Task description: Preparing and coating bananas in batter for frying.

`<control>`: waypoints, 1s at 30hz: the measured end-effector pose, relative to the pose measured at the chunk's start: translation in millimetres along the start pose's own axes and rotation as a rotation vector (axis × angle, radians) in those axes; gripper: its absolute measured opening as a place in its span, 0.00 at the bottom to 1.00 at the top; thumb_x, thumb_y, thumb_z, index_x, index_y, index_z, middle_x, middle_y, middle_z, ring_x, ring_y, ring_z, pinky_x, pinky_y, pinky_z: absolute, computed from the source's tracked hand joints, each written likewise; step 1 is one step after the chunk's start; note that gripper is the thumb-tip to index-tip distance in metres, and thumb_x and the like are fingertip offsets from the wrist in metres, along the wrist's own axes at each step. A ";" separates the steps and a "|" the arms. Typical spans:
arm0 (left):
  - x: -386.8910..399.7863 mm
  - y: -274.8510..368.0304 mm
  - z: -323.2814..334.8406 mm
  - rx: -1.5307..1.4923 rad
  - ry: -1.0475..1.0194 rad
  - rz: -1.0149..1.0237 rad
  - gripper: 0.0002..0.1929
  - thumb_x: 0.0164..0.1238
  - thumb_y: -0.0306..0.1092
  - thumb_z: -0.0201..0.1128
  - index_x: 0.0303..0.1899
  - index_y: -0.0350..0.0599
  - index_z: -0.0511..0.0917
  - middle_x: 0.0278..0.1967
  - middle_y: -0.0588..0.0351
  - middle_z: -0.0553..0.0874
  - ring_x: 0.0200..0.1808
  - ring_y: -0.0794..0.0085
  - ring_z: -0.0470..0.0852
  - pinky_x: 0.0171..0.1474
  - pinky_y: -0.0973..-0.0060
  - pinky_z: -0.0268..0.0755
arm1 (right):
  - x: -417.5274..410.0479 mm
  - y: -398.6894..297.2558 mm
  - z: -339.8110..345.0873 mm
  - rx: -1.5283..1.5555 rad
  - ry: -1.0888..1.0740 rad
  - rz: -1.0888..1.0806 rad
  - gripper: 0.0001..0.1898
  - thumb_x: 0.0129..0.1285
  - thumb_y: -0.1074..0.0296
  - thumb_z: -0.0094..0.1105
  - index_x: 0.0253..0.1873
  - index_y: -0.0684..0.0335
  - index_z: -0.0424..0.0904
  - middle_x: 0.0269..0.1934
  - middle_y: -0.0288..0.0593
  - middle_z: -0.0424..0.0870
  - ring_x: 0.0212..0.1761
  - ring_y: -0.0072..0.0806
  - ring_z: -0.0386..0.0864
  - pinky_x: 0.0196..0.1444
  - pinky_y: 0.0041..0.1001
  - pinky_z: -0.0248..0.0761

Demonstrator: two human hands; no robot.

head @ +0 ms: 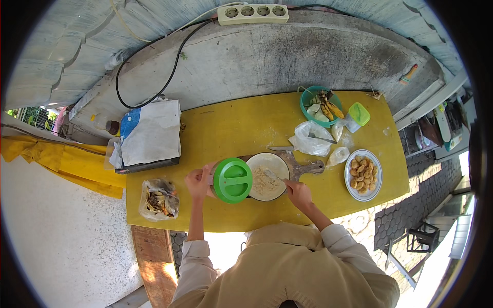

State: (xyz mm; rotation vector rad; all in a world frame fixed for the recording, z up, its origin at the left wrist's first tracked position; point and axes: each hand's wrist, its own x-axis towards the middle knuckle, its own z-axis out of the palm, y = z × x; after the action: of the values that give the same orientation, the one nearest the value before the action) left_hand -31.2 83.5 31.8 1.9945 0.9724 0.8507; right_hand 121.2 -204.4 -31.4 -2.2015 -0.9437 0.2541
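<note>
My left hand (198, 182) grips the handle of a pitcher with a green lid (232, 180), held upright beside and partly over the left rim of a white bowl (287, 169). Pale, lumpy flour mixture (265, 184) lies in the bowl. My right hand (299, 194) is shut on a utensil, likely a spoon (273, 176), whose far end rests in the mixture. Under the bowl is a wooden cutting board (314, 167) with its handle pointing right. A knife (281, 148) lies behind the bowl, next to a plastic bag (310, 136) with another utensil on it.
On the yellow table (231, 119), a plate of fried pieces (363, 175) stands right, behind it small bags (338, 156), a green-lidded container (358, 114) and a teal basin with bananas (321, 106). A bag of peels (158, 199) and a covered box (151, 133) stand left.
</note>
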 end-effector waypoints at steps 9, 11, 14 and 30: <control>-0.1 -8.1 -1.0 0.048 0.019 0.004 0.17 0.51 0.34 0.63 0.13 0.32 0.70 0.08 0.56 0.62 0.12 0.78 0.60 0.16 0.76 0.49 | -15.2 -6.5 -1.9 -0.228 -0.242 -0.152 0.16 0.51 0.73 0.51 0.46 0.52 0.77 0.24 0.45 0.74 0.21 0.41 0.74 0.23 0.36 0.69; 0.9 -7.1 -1.5 0.053 0.022 0.006 0.17 0.51 0.34 0.63 0.13 0.32 0.69 0.08 0.56 0.62 0.12 0.78 0.60 0.16 0.76 0.49 | -7.5 6.3 -7.1 -0.239 -0.220 -0.127 0.16 0.51 0.73 0.51 0.46 0.51 0.77 0.24 0.45 0.74 0.21 0.41 0.74 0.23 0.36 0.69; 2.1 -6.3 0.7 0.040 0.018 0.022 0.17 0.51 0.34 0.62 0.13 0.32 0.69 0.08 0.56 0.61 0.12 0.78 0.59 0.16 0.75 0.49 | 2.4 -0.3 -0.4 -0.255 -0.171 -0.090 0.16 0.51 0.73 0.51 0.46 0.51 0.77 0.23 0.44 0.74 0.21 0.41 0.74 0.23 0.35 0.69; 49.9 -49.2 29.7 -0.640 0.339 -0.484 0.21 0.57 0.36 0.58 0.10 0.49 0.60 0.10 0.68 0.60 0.12 0.84 0.56 0.14 0.81 0.51 | -10.1 -9.3 6.1 -0.238 -0.280 -0.192 0.17 0.50 0.73 0.51 0.48 0.53 0.75 0.22 0.44 0.73 0.20 0.41 0.73 0.22 0.35 0.68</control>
State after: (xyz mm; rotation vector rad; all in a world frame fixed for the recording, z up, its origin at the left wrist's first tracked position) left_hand 0.2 136.9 -12.4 1.0371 1.1264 1.0661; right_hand 106.1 -203.6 -30.5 -2.3067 -1.3936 0.3826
